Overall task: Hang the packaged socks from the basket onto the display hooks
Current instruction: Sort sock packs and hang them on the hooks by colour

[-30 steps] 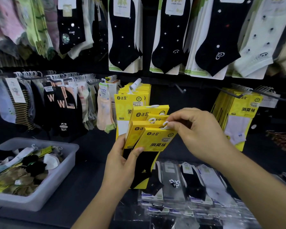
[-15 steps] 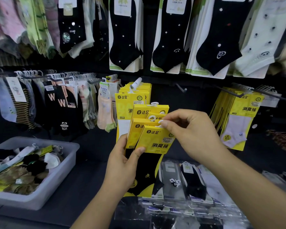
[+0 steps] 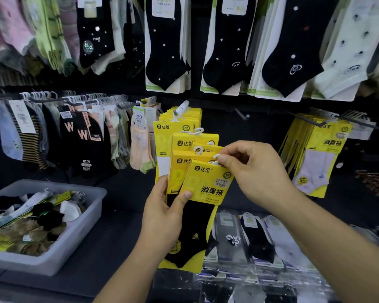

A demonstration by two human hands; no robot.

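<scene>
Packaged socks (image 3: 206, 184) fanned and gripped in left hand (image 3: 162, 213), thumb pressed on front card. Right hand (image 3: 256, 173), just above and to its right, pinching white hanger tab (image 3: 214, 159) of front pack. Draw only that pack out; hold left grip firm against slipping. Carry up to display hook (image 3: 182, 107), beyond left hand, tab opening squared to rod tip. Basket (image 3: 85, 228) well off to left of left hand, more socks inside.

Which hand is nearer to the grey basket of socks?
Left. The left hand grips the yellow sock packets just right of the basket; the right hand pinches a packet hook farther right.
</scene>
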